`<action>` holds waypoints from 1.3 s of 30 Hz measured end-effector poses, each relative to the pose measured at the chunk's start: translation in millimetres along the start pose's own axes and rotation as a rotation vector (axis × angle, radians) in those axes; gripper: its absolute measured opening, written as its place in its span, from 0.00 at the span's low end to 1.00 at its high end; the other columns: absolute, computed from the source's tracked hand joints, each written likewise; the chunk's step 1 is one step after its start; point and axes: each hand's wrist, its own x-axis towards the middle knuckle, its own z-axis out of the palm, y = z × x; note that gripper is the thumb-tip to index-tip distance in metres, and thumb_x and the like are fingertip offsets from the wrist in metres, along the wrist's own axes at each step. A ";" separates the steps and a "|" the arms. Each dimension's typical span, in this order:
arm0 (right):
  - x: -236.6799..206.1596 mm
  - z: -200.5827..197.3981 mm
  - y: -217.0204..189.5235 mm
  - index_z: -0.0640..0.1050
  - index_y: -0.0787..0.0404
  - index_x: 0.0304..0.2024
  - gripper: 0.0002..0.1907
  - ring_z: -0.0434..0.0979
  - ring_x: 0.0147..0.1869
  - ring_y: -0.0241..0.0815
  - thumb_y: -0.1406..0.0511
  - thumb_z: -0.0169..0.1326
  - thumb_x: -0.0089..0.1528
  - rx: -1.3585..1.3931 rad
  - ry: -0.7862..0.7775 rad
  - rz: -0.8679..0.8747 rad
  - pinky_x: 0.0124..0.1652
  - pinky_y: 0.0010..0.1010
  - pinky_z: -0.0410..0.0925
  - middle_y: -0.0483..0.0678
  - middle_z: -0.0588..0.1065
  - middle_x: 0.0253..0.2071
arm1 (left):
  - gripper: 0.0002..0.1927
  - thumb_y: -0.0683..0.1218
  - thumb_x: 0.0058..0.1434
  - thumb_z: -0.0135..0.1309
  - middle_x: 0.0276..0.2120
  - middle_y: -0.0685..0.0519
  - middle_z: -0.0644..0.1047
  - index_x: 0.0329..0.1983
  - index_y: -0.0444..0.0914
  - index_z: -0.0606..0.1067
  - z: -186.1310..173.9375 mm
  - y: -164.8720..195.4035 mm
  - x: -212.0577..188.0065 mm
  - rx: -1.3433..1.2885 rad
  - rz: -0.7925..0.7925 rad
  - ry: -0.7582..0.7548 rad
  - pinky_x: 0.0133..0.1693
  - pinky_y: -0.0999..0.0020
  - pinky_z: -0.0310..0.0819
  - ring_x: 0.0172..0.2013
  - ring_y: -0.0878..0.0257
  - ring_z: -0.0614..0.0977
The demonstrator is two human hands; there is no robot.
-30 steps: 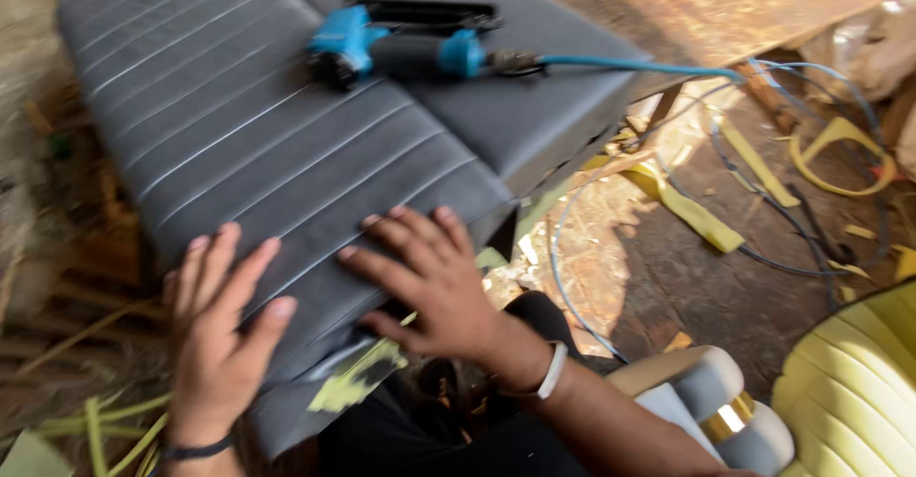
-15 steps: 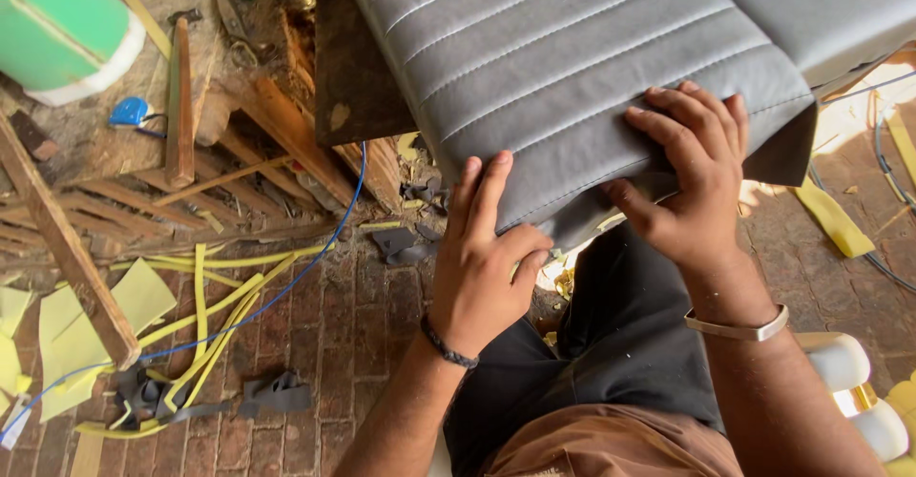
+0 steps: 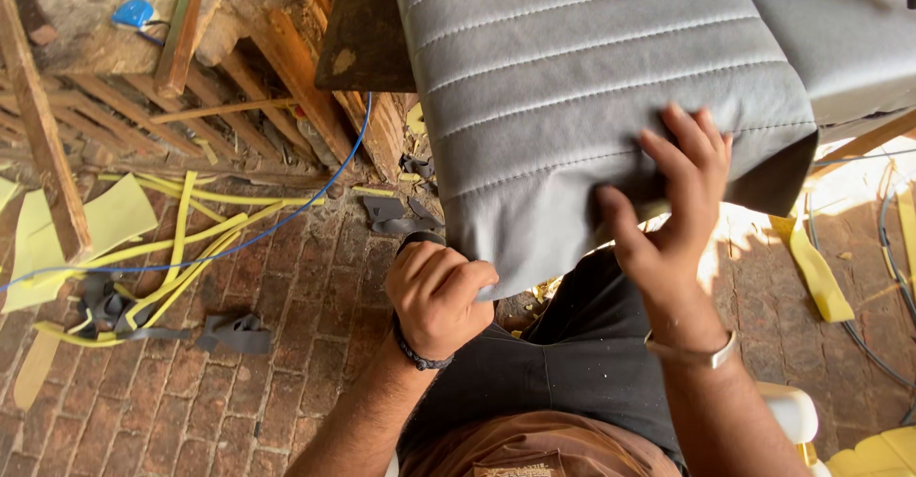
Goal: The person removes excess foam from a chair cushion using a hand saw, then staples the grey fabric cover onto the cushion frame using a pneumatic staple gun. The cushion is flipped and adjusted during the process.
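- The left hand (image 3: 437, 294) is curled into a fist, its fingers (image 3: 456, 279) pinching the loose lower edge of the grey vinyl cover (image 3: 592, 76) and drawing it down toward the lap.
- The right hand (image 3: 673, 205) lies flat on the same cover, fingers (image 3: 701, 143) spread and pressed on the ribbed surface just above the corner, the thumb hooked toward the underside.
- The cover is stretched over a padded seat cushion, which lies ahead of both sets of fingers, across the wooden frame (image 3: 286, 67) and over the person's knees; its stitched ribs run crosswise beyond the right fingertips.
- To do this well, I judge the pull at the left fingers should run straight down, square to the ribs, so that the stitch lines do not slew.
- The spread right fingers should smooth toward the pinched edge, pushing slack out before the corner folds.
- Keep the pinch close to the edge; a grip further in would bunch the vinyl beneath the thumb.
- Below and left of the left fingers, yellow foam strips (image 3: 181, 248), grey offcuts (image 3: 234, 334) and a blue cable (image 3: 315, 191) lie on the brick floor (image 3: 286, 391), well apart from the hands.
- A metal bracelet (image 3: 689, 351) sits on the right wrist, a dark band (image 3: 415, 355) on the left.
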 end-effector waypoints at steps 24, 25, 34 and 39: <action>-89.8 162.8 0.6 0.78 0.66 0.45 0.16 0.76 0.42 0.33 0.57 0.54 0.72 0.952 -0.001 0.554 0.41 0.24 0.71 0.43 0.78 0.39 | 0.52 0.56 0.49 0.75 0.75 0.38 0.56 0.73 0.40 0.64 6.0 -27.1 63.9 -0.175 -0.322 -0.085 0.73 0.49 0.60 0.76 0.44 0.57; -89.4 162.6 0.0 0.77 0.66 0.46 0.16 0.76 0.42 0.32 0.58 0.54 0.71 0.964 0.003 0.548 0.41 0.24 0.71 0.43 0.77 0.40 | 0.54 0.55 0.47 0.77 0.77 0.38 0.51 0.75 0.42 0.62 14.1 -32.3 66.0 -0.200 -0.339 -0.105 0.74 0.49 0.57 0.78 0.43 0.53; -41.6 109.8 -33.1 0.78 0.69 0.40 0.14 0.73 0.24 0.34 0.61 0.55 0.68 0.944 -0.358 0.903 0.25 0.27 0.67 0.45 0.74 0.24 | 0.55 0.45 0.42 0.76 0.78 0.37 0.43 0.74 0.48 0.62 21.7 -52.0 53.6 -0.213 -0.362 -0.250 0.70 0.52 0.63 0.77 0.41 0.50; 28.5 -6.7 -21.0 0.87 0.58 0.36 0.07 0.85 0.31 0.34 0.63 0.63 0.58 0.483 -0.898 0.304 0.34 0.27 0.77 0.46 0.85 0.29 | 0.53 0.43 0.43 0.75 0.78 0.37 0.43 0.72 0.49 0.63 25.5 -49.4 56.3 -0.220 -0.386 -0.253 0.64 0.54 0.70 0.76 0.41 0.51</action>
